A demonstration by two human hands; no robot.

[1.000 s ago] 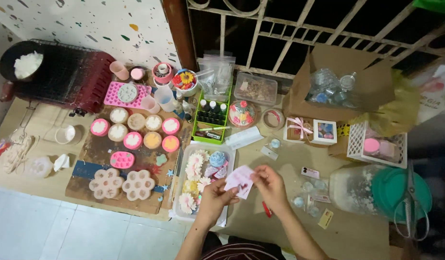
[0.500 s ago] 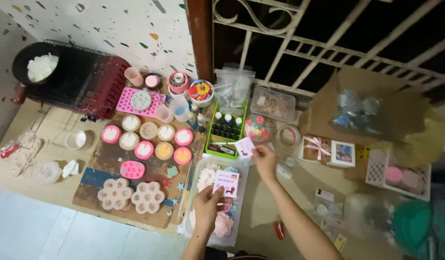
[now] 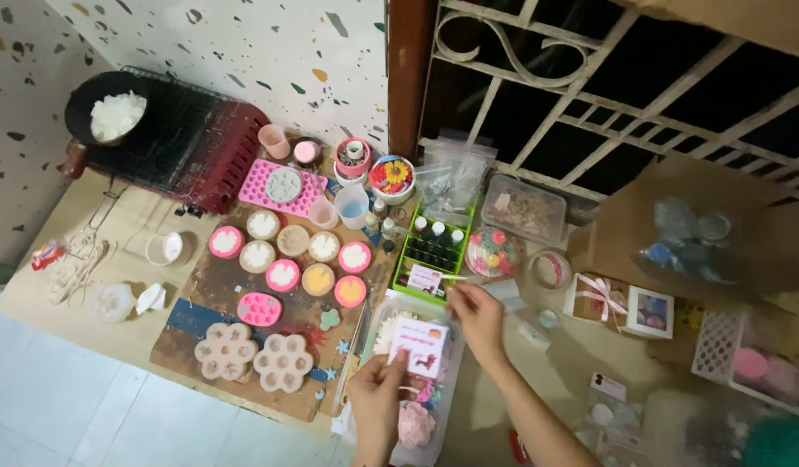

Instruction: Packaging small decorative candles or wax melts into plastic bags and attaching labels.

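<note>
The left hand (image 3: 378,398) holds a small white card (image 3: 418,348) with a dark printed figure, fingers (image 3: 397,361) clamped on its lower left corner. The card hangs over a clear plastic tray (image 3: 447,380) that carries pale and pink flower shapes. Half a second ago the same card was lower in the hand and turned more toward the camera; now it sits higher above the tray. The right hand (image 3: 479,316) is just right of the card, its fingers together on something thin near the green box (image 3: 432,251); what it grips is too small to tell. Earlier this hand held a second small card up beside the green box; now a small white card (image 3: 425,278) lies on the front edge of that box, left of the fingertips.

The green box holds dark bottles with white caps. Left of the card, a brown board (image 3: 218,285) carries round moulds (image 3: 282,275) in pink and cream, with two pale flower-shaped moulds (image 3: 254,356) at its near edge. Beyond the board stands a dark red wire rack (image 3: 200,147) with a black bowl (image 3: 105,108) of white chunks. Right of the card, on the surface (image 3: 555,363), sit a round clear box (image 3: 493,252) and a small gift box with a pink ribbon (image 3: 600,298).
</note>
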